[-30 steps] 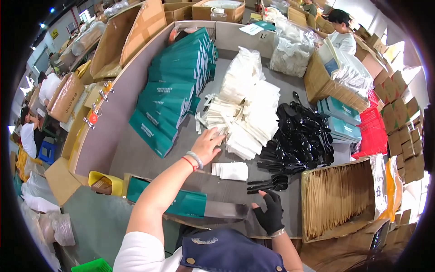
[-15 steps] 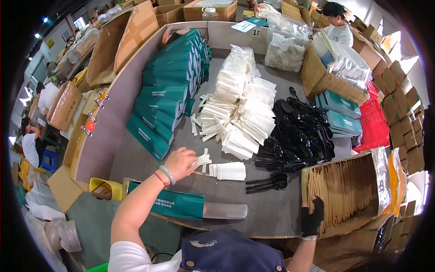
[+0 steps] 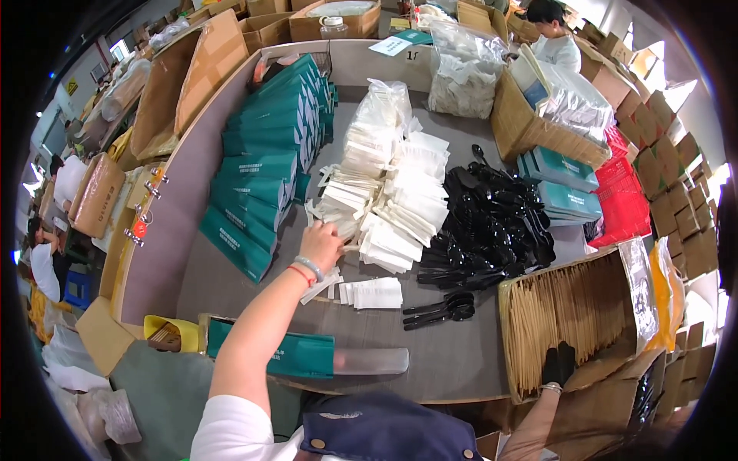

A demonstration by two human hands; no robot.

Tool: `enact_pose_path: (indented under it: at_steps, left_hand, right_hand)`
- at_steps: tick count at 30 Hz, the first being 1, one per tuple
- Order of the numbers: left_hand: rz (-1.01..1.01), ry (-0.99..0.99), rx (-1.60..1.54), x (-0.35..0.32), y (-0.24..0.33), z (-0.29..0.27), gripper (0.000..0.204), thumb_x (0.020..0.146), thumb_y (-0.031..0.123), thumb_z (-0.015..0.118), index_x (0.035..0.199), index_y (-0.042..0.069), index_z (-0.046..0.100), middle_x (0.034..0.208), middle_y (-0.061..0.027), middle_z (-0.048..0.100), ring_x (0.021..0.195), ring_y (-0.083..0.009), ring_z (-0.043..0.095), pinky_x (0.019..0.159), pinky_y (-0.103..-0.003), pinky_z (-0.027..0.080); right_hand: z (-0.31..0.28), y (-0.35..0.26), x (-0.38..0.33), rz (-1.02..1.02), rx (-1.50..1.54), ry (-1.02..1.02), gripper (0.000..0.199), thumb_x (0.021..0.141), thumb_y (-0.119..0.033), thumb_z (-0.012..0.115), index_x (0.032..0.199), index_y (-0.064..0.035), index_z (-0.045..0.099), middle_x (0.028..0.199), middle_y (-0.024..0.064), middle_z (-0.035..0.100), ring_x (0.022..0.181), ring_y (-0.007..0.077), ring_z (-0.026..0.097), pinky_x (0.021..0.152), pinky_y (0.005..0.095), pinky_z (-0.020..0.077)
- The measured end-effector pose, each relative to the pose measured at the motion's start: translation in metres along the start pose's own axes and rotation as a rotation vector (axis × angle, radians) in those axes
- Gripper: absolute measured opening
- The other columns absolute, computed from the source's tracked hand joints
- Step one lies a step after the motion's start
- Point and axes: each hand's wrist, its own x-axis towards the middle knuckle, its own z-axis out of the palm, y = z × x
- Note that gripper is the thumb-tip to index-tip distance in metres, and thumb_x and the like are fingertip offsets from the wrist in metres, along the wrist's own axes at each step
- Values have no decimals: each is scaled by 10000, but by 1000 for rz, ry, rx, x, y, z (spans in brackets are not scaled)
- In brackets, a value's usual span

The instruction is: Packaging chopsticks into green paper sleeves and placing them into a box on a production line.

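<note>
White paper sachets point(image 3: 384, 196) are heaped in the middle of the grey table point(image 3: 453, 361), between a row of green sleeves point(image 3: 265, 173) on the left and a pile of black plastic spoons point(image 3: 492, 227) on the right. In the head view, the left hand point(image 3: 320, 244) is laid on the near-left edge of that heap, fingers curled down onto the sachets; whether one is actually pinched cannot be told, since the fingertips are hidden. A small stack of sachets point(image 3: 373, 293) and a few loose spoons point(image 3: 442, 307) lie just nearer the body. The right hand point(image 3: 559, 364), in a black glove, is set at the near edge of a cardboard box of tan envelopes point(image 3: 573, 319), seemingly closed on its contents or its edge, though the grip is not clearly shown. The step in hand is judged to be the gathering of a sachet and an envelope; a single piece must next be separated cleanly from each stack.
</note>
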Motion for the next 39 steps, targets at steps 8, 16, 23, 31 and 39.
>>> enact_pose_path:
  at_steps: [8,16,23,31,39]
  left_hand:
    - [190,16,-308,-57,33,-32,121,749,169,733,844,97,712,695,-80,564,707,-286,582,657,-408,477]
    - [116,18,-386,-67,80,-15,376,687,155,793,1025,82,647,913,-88,589,865,-293,593,760,-394,497]
    - [125,-18,-287,-71,78,-20,398,637,126,823,977,89,620,919,-79,563,869,-286,596,746,-389,500]
    - [151,-13,-339,-73,80,-21,339,660,103,799,927,94,590,887,-83,545,785,-282,607,670,-392,502]
    - [139,65,-419,-77,77,-24,209,677,93,792,802,78,625,791,-70,586,677,-255,619,605,-352,505]
  right_hand:
    - [21,21,10,-30,97,84,288,902,-123,563,1101,80,610,1048,232,634,1004,362,597,889,383,459]
    - [17,30,-2,93,131,277,318,962,-113,514,1232,55,538,1173,204,627,1086,342,590,925,426,452]
    - [11,-140,-69,-237,526,-264,276,1006,-245,428,1078,-16,562,975,195,634,925,328,625,806,405,478]
    - [57,-201,-64,-738,367,-345,233,782,-169,717,1002,-111,668,854,108,648,760,293,651,669,375,509]
    - [41,-195,-60,-807,421,-256,186,774,-156,720,955,-118,699,842,95,642,764,300,641,656,374,505]
